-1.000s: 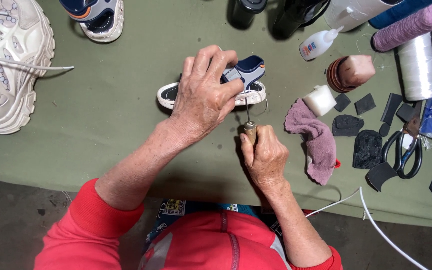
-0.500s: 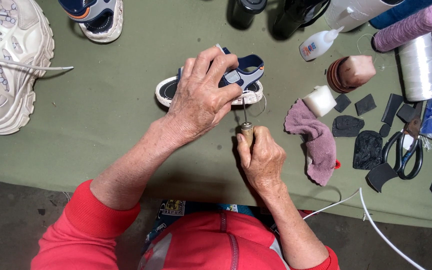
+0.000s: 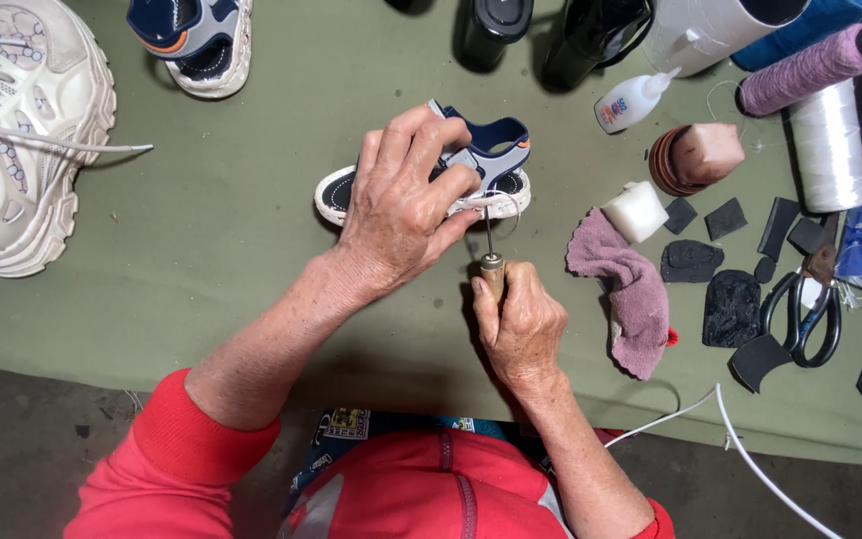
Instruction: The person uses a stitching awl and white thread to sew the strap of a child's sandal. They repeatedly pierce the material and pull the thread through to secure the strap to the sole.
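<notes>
On the olive-green cloth table [image 3: 202, 250], the left hand [image 3: 401, 215] clamps the small navy-and-white child's sandal [image 3: 481, 165] flat. The right hand [image 3: 521, 324] is fisted around a wooden-handled awl [image 3: 491, 262], its needle at the sole edge; stitching looks midway, thread loop showing.

You had two small navy sandals [image 3: 426, 180] [image 3: 195, 40], one white sneaker [image 3: 22, 130], one awl [image 3: 491, 262], one pair of scissors [image 3: 800, 309], one glue bottle [image 3: 633, 100], one pink rag [image 3: 626, 289] and two thread spools [image 3: 810, 68] [image 3: 828, 145].

Green cloth-covered table [image 3: 202, 289], grey floor [image 3: 32, 459]
</notes>
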